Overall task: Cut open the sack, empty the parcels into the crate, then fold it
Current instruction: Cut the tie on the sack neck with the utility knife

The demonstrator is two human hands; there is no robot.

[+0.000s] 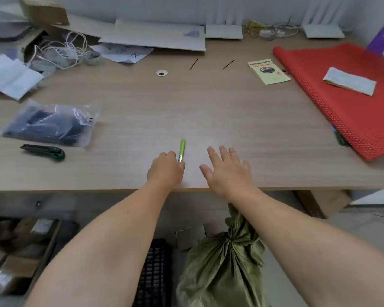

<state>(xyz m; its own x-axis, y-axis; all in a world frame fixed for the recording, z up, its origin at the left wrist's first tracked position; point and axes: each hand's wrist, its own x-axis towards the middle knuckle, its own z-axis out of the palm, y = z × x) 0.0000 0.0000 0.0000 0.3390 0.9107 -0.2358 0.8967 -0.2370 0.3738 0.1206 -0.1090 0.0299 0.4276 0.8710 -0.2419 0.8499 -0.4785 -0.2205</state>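
Observation:
A tied green woven sack (222, 262) stands on the floor below the desk's front edge, between my forearms. To its left lies a black slotted crate (155, 275), partly hidden by my left arm. On the desk, my left hand (166, 169) has its fingers curled round the lower end of a light green pen-shaped cutter (182, 149). Beside it, my right hand (228, 169) hovers flat with spread fingers and holds nothing. A dark green utility knife (44, 151) lies on the desk at the left.
A clear bag with dark contents (51, 125) lies at the left of the wooden desk (208, 107). Red mesh matting (341, 91) covers the right side. A booklet (268, 70), cords and papers sit toward the back. Cardboard boxes (16, 253) fill the floor at lower left.

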